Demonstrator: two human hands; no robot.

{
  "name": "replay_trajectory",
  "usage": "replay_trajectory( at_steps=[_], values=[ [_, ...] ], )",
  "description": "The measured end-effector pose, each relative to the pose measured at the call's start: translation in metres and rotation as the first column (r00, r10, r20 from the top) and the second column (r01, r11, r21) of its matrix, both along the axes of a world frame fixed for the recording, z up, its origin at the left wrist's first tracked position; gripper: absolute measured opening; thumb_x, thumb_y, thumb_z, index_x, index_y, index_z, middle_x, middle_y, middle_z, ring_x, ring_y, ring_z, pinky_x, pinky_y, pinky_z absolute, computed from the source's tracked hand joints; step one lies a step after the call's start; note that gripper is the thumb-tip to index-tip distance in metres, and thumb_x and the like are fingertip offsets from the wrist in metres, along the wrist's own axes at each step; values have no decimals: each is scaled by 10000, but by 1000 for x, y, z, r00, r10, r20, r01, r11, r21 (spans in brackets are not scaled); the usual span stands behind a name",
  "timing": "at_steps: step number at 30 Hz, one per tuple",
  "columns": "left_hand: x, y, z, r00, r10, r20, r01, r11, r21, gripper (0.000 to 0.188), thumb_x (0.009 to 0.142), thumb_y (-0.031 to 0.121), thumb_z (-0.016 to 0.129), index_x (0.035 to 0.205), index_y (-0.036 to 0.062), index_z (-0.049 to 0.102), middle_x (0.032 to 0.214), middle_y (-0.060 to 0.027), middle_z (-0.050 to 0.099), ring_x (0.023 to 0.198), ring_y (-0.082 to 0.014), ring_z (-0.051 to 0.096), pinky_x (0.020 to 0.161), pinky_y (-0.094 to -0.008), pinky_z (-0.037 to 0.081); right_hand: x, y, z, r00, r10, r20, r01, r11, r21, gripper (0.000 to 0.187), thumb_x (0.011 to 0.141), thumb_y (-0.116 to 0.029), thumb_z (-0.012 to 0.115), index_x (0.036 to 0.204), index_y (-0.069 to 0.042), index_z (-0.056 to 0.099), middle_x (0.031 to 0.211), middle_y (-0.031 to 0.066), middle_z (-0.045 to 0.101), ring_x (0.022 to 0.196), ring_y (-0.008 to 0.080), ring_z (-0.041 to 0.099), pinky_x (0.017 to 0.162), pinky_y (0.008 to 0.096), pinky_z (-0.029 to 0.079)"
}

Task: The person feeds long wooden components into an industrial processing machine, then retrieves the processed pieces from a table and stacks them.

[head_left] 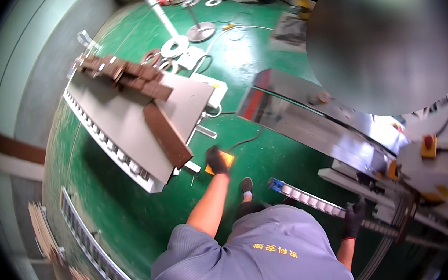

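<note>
My left hand (216,161), in a dark glove, reaches forward over the green floor. Its fingers are curled at an orange flat piece (227,160), which sticks out on both sides of the glove; its exact kind is unclear. Just left of that hand, a brown board (165,135) lies slanted on a grey-topped table (118,109). At the right, my right hand (354,216), also dark-gloved, hangs low beside the end of a roller rail (313,199) with pale rollers and a blue end. Blur hides its fingers, and I cannot tell if it grips the rail.
Brown boards (123,74) are piled at the table's far end. A long metal-topped machine (297,116) runs along the right, with a red button on a yellow box (428,145) nearby. A cable (248,139) crosses the floor. A roller track (99,249) stands at lower left.
</note>
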State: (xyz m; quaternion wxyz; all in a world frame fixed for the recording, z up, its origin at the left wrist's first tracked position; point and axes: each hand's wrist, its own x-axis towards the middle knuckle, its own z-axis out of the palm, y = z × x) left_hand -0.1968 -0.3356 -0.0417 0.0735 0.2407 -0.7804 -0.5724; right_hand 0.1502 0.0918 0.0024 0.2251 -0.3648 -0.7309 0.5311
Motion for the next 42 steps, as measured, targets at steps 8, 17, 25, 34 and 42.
replay_trajectory(
  at_steps=[8, 17, 25, 34, 42],
  values=[
    [35, -190, -124, 611, 706, 358, -625, 152, 766, 338, 839, 315, 789, 1057, 121, 617, 847, -66, 610, 690, -181, 563, 670, -397, 537, -197, -124, 95, 754, 637, 158, -654, 749, 107, 553, 839, -28, 636, 1374, -73, 503, 848, 53, 595, 732, 132, 557, 701, 286, 487],
    [117, -173, -102, 791, 602, 111, -288, 205, 935, 420, 909, 232, 698, 1292, 123, 565, 1266, -98, 609, 1116, -272, 605, 920, -448, 531, -247, -172, 112, 633, 714, 300, -769, 623, 141, 515, 821, -95, 688, 1318, -75, 554, 869, 122, 686, 734, 188, 657, 699, 326, 535],
    [158, -207, 20, 949, 307, -78, -78, 465, 882, 499, 875, 4, 683, 1335, 34, 493, 1287, -111, 600, 1176, -283, 588, 996, -480, 530, -246, -183, 120, 480, 837, 262, -877, 463, 128, 388, 840, -134, 711, 1197, -32, 602, 1084, 151, 707, 973, 270, 706, 819, 355, 555],
    [47, 20, 167, 524, -778, -348, 797, 303, 522, 479, 831, -42, 697, 1294, -21, 575, 1191, -111, 663, 1083, -212, 631, 968, -354, 499, -239, -183, 190, 676, 736, 38, -734, 668, 122, 507, 829, -116, 748, 1290, -20, 560, 1191, 124, 651, 1055, 178, 611, 962, 328, 487],
    [6, 167, 219, 258, -865, -430, 834, -26, 551, 293, 967, 145, 618, 1204, -24, 591, 1072, -54, 663, 933, -137, 640, 871, -294, 517, -52, -67, 170, 967, 255, 17, -226, 886, -404, 334, 795, 13, 641, 1128, -15, 638, 975, 20, 643, 907, 122, 600, 829, 289, 491]
  ],
)
